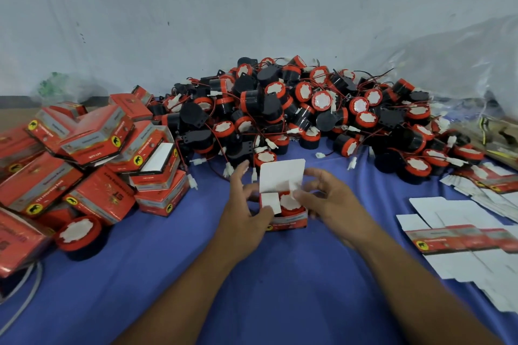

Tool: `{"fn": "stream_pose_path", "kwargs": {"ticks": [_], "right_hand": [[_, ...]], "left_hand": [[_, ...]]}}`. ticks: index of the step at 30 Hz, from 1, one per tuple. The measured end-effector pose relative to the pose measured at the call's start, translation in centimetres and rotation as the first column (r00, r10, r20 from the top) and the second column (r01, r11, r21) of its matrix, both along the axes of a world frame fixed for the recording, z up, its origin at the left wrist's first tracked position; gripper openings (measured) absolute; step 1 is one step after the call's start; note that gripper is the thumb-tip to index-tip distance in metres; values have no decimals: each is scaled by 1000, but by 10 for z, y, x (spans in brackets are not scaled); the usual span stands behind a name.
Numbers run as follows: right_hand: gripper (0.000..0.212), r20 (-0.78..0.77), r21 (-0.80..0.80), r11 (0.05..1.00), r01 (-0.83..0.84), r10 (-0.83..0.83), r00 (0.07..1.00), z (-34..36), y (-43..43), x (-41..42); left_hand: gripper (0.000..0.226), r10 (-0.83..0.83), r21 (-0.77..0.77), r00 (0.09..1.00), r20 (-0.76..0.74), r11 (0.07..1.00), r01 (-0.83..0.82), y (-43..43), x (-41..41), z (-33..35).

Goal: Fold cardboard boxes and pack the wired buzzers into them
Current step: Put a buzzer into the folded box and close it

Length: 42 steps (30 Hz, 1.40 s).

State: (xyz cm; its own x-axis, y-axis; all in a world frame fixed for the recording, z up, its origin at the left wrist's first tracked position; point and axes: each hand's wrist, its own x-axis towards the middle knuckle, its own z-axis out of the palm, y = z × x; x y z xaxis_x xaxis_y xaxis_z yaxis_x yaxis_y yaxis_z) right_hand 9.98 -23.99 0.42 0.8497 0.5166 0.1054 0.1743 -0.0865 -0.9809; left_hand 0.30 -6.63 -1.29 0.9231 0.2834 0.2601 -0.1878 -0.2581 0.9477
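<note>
A small red cardboard box (288, 220) stands on the blue cloth in the middle, its white lid flap raised. A red-topped buzzer (290, 203) sits inside it. My left hand (246, 210) holds the box's left side, thumb on the left side flap. My right hand (328, 199) pinches the right side flap over the buzzer. Behind the box lies a big heap of black and red wired buzzers (302, 109).
Closed red boxes (92, 154) are piled at the left, with one loose buzzer (78, 235) in front of them. Flat unfolded box blanks (471, 241) lie at the right. A clear plastic bag (462, 64) bulges at the back right. A grey wall stands behind.
</note>
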Motion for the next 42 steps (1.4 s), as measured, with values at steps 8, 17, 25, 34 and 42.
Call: {"fn": "stream_pose_path", "kwargs": {"ticks": [8,17,25,34,42], "right_hand": [[42,374,-234,969,-85,170,912,3,-3,-5],[44,442,-319,937,-141,279,852,7,-14,-5],[28,606,-324,942,-85,276,747,13,-11,-8],[47,512,-473,871,-133,394,763,3,-2,-17],[65,640,-595,803,20,459,617,-10,1,-19]], "left_hand": [[26,39,257,996,77,965,-58,3,-8,1],[40,-121,318,992,-15,941,120,17,-13,1],[36,-87,262,996,-9,961,86,18,-12,4],[39,-81,223,996,-27,971,85,19,-12,1],[46,-122,373,991,-55,918,134,28,-13,1]]}}
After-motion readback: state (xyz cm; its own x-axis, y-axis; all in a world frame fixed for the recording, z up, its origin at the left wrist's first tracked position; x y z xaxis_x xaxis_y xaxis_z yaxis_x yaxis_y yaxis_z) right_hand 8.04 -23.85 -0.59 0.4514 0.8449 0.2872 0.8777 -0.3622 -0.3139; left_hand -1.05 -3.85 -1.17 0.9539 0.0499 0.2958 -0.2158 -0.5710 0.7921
